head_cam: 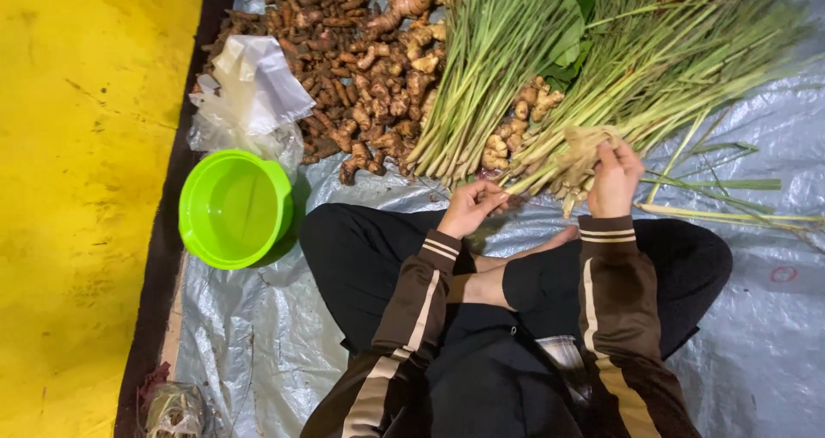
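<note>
Bright, even overhead light, glare on the tarp, edges perhaps slightly blurred.

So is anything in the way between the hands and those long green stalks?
Nothing visible. The right hand already grips the root ends of the lemongrass bundle, and the left hand rests just below the other stalk bundle, with only bare tarp between.

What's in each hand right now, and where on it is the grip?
Right hand grips a bundle of lemongrass stalks near its pale root ends. Left hand rests at the same ends; whether it holds anything cannot be told.
</note>
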